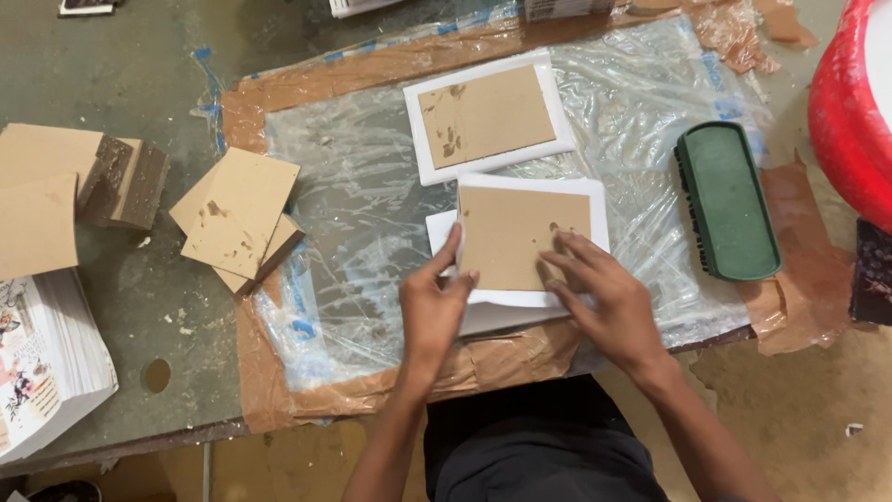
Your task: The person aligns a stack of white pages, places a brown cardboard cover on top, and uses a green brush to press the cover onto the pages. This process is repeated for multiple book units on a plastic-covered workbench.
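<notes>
A brown cardboard board lies on a white paper sheet, on top of a small stack of white sheets near the front edge of the worktable. My left hand rests at the board's left edge, thumb and fingers against it. My right hand lies flat with fingers spread on the board's lower right part, pressing it. Behind them lies a second white sheet with a brown board stuck on it.
Clear plastic film taped with brown tape covers the table. A green oblong brush lies to the right, beside a red round container. Loose brown boards lie at left, more boards and a stack of printed paper farther left.
</notes>
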